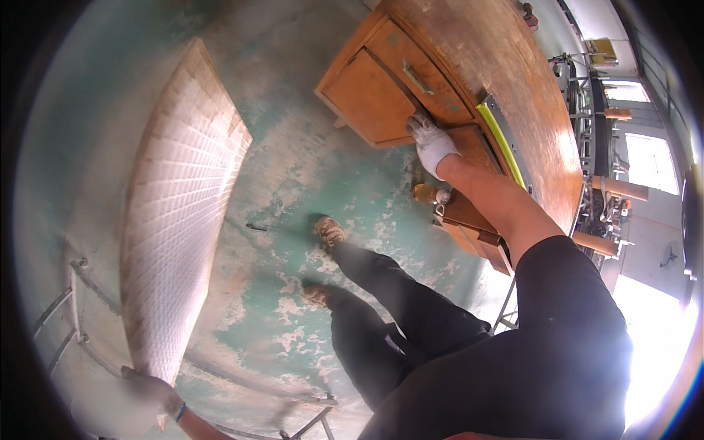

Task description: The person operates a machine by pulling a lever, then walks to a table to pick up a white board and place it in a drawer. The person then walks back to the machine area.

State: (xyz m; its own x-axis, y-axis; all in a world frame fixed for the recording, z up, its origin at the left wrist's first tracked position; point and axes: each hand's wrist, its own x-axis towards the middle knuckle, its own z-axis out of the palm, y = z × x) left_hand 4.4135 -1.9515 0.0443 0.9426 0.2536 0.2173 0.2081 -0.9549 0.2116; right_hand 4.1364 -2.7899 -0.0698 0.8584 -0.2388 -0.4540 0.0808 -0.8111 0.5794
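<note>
Drawer [389, 95] looks heavy, stiff wood; our gloved right hand [431, 143] presses its edge, fingers together, left hand [150, 389] blurred, grip unclear.

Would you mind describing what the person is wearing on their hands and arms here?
The right hand wears a white knit work glove; its forearm is bare below a black sleeve. The left hand wears a darker, grimy-looking glove, blurred, with a blue band at the wrist.
</note>
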